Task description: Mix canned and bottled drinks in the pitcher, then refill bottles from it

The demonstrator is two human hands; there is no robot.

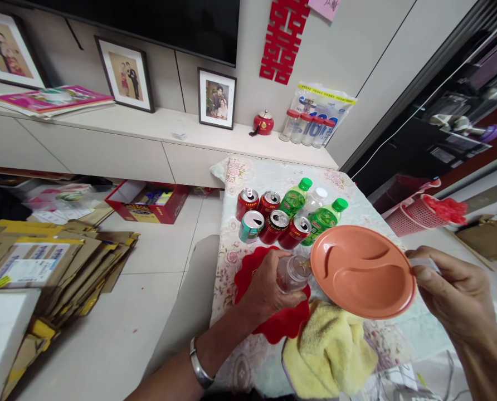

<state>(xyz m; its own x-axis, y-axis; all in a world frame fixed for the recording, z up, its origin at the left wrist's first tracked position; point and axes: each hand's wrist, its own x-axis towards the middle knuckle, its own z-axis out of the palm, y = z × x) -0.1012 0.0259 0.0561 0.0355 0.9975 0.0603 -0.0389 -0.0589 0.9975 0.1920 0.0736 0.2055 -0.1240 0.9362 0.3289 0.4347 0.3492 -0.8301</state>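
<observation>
My left hand (269, 284) is wrapped round a clear jar (293, 273) with its open mouth facing right, over a red scalloped mat (269, 326). My right hand (455, 289) grips the right rim of an orange divided plate (359, 301), with a small whitish piece (428, 264) by its fingers. Tilted, the plate has its left edge at the jar's mouth; whether they touch I cannot tell. Below the plate lies a crumpled yellow towel (330, 351). Just beyond my left hand stand several red cans (269, 203) and a teal can (252, 227).
Green-capped bottles (294, 197) and a white-capped clear bottle (313, 203) stand behind the cans on the floral tablecloth (240, 178). Red-lidded jars (302, 129) line the cabinet. Flattened cardboard (73, 267) and a red box (148, 206) occupy the floor at left; a pink basket (415, 217) stands right.
</observation>
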